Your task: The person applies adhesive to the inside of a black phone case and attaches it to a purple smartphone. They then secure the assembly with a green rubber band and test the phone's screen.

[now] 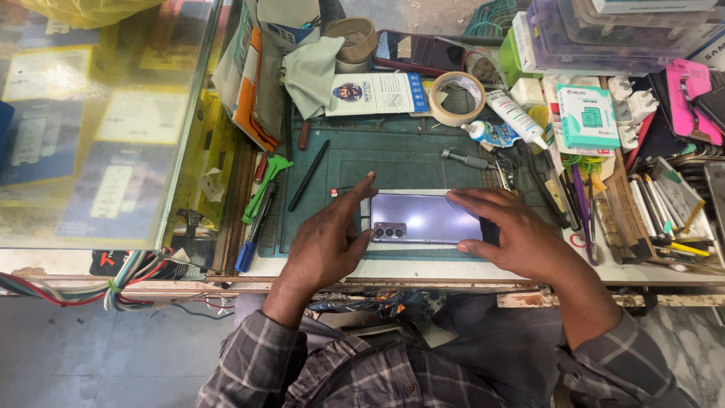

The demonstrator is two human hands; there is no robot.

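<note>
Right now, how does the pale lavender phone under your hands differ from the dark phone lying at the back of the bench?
The pale lavender phone lies back-up on the green mat, lenses showing, gripped by left hand and right hand. The dark phone lies untouched among clutter, glossy face up. Both lie flat, long side across.

I had one phone (427,217) under my two hands. One tape roll (457,98), two glue tubes and one black pen (308,175) lay nearby.

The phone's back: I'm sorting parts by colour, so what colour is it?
Pale lilac phone, seen in the head view.
</note>
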